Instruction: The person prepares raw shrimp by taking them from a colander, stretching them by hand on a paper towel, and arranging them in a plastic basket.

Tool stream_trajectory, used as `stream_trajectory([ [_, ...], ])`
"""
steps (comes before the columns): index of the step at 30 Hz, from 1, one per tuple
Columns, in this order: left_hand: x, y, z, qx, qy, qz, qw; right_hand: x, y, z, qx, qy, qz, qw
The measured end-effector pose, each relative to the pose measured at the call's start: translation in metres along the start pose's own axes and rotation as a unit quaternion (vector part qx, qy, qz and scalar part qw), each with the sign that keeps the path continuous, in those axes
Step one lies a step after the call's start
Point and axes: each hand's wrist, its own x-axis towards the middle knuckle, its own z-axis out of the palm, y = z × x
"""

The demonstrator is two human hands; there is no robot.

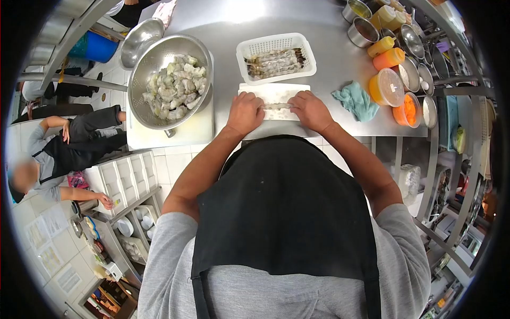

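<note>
A pale raw shrimp (277, 106) stretches straight between my two hands, just above or on a small white board (273, 91). My left hand (245, 112) has its fingers closed on the shrimp's left end. At the other end, the closed fingers of my right hand (311, 110) grip it. Just behind the board stands a white perforated basket (311, 56) with several straightened shrimps (275, 63) laid side by side. To the left, a big steel colander (139, 69) holds a heap of peeled-looking shrimps (178, 87).
The colander rests on a white cutting board (141, 135), beside a steel bowl (142, 42). A teal cloth (357, 101) lies right of my hands. Sauce bottles (389, 58), tubs (386, 87) and steel pots (363, 32) line the right edge. Another person (50, 154) is at the left.
</note>
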Motion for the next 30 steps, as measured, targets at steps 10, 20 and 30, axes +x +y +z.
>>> stream_trajectory([
  [10, -0.003, 0.003, 0.004, -0.004, 0.037, -0.005, 0.999, 0.0, -0.008, -0.002, 0.008, 0.008, 0.011, 1.0],
  [20, 0.02, 0.036, -0.047, -0.047, 0.073, 0.012, 0.996, 0.016, -0.011, -0.046, 0.013, -0.009, -0.008, 1.0],
  [30, 0.143, -0.016, -0.023, 0.107, 0.112, -0.095, 0.983, 0.158, 0.053, -0.064, -0.129, 0.056, -0.03, 0.99],
])
